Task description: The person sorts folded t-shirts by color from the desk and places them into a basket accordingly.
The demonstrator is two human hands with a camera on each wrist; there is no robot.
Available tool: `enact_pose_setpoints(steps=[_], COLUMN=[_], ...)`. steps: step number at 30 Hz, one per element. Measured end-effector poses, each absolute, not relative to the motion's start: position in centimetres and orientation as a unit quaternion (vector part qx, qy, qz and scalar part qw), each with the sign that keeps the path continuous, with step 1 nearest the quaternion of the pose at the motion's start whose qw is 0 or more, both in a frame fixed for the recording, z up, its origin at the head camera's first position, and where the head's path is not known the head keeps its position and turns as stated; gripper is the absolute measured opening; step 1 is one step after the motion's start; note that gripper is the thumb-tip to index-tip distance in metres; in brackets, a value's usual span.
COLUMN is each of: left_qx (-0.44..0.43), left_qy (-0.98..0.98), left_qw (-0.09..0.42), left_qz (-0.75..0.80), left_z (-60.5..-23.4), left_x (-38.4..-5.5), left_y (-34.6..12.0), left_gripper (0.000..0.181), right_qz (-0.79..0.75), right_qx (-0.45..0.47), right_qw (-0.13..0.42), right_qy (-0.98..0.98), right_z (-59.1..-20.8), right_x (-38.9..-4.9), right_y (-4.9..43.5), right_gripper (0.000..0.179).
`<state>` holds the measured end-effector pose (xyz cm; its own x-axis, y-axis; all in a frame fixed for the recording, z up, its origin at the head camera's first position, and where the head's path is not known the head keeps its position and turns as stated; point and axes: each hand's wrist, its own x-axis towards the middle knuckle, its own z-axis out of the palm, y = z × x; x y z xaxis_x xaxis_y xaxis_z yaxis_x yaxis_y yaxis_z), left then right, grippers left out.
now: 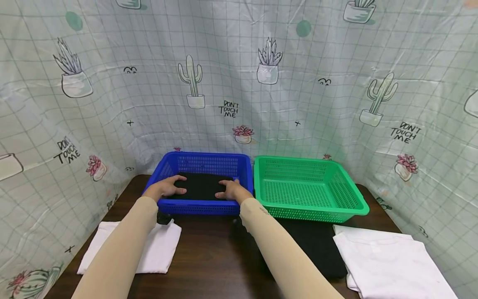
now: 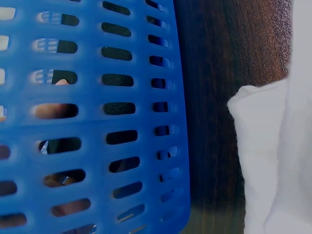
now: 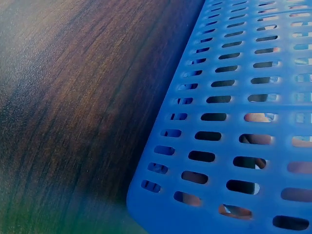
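Black cloth (image 1: 202, 187) lies flat beyond the white cloth (image 1: 158, 253) at left on the worktop (image 1: 209, 257), inside the blue basket (image 1: 201, 207), whose walls likely contain it. Left hand (image 1: 167, 187) and right hand (image 1: 232, 190) touch opposite ends — each grip spread wide, probably to keep it level. Behind hangs a patterned curtain (image 1: 231, 54).

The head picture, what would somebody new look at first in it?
Probably the bright blue basket near the middle, where the left hand and right hand reach in and touch a black cloth from either side. Next to it, on the picture's right, the bright green basket stands out too. Behind both hangs a pale curtain with potted plant drawings and the words "DON'T TOUCH ME".
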<state>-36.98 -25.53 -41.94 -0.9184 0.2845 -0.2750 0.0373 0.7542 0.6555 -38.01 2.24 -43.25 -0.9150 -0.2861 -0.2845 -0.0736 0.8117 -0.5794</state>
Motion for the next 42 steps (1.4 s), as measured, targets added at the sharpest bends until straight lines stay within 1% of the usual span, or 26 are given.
enact_pose_setpoints(steps=[5, 9, 13, 20, 24, 26, 28, 32, 34, 36, 39, 40, 42], left_qx=[0.089, 0.079, 0.082, 0.092, 0.088, 0.089, 0.09, 0.114, 0.139, 0.166, 0.21, 0.225, 0.248], left_qy=[0.921, 0.917, 0.915, 0.923, 0.946, 0.96, 0.97, 0.975, 0.967, 0.955, 0.934, 0.925, 0.906], left_qw=[0.182, 0.194, 0.198, 0.195, 0.186, 0.166, 0.133, 0.035, -0.013, -0.049, -0.08, -0.082, -0.067], left_qz=[0.332, 0.338, 0.341, 0.318, 0.252, 0.209, 0.183, 0.187, 0.213, 0.241, 0.278, 0.294, 0.336], left_z=[-41.9, -42.3, -42.7, -43.4, -42.8, -42.1, -41.1, -38.8, -37.7, -36.9, -36.3, -36.2, -36.3], left_x=[-37.2, -37.4, -37.6, -37.2, -36.9, -36.6, -36.1, -34.1, -32.6, -30.7, -27.7, -26.8, -25.2], left_y=[-25.2, -25.0, -24.8, -24.3, -24.3, -24.1, -23.6, -21.9, -20.9, -19.8, -18.2, -17.6, -16.4], left_gripper=[0.063, 0.066, 0.069, 0.067, 0.065, 0.064, 0.062, 0.056, 0.053, 0.049, 0.046, 0.045, 0.044], right_qz=[-0.299, -0.305, -0.298, -0.209, -0.191, -0.19, -0.197, -0.222, -0.233, -0.243, -0.263, -0.273, -0.293], right_qx=[-0.088, -0.072, -0.073, -0.135, -0.183, -0.214, -0.242, -0.286, -0.301, -0.316, -0.33, -0.333, -0.328], right_qw=[0.183, 0.189, 0.187, 0.127, 0.116, 0.109, 0.101, 0.074, 0.064, 0.053, 0.039, 0.034, 0.027], right_qy=[0.932, 0.931, 0.933, 0.96, 0.957, 0.952, 0.945, 0.929, 0.923, 0.916, 0.906, 0.902, 0.898], right_z=[-43.2, -43.2, -43.2, -43.8, -42.1, -40.8, -39.1, -36.4, -35.5, -35.1, -34.8, -34.8, -35.0], right_x=[-37.9, -37.6, -37.3, -37.0, -36.3, -35.8, -35.1, -33.5, -32.2, -30.7, -28.1, -27.2, -25.4], right_y=[2.5, 2.6, 2.6, 2.8, 3.1, 3.7, 4.8, 8.4, 10.7, 13.2, 16.9, 18.1, 20.6], right_gripper=[0.068, 0.073, 0.071, 0.067, 0.068, 0.07, 0.071, 0.072, 0.072, 0.071, 0.069, 0.069, 0.068])
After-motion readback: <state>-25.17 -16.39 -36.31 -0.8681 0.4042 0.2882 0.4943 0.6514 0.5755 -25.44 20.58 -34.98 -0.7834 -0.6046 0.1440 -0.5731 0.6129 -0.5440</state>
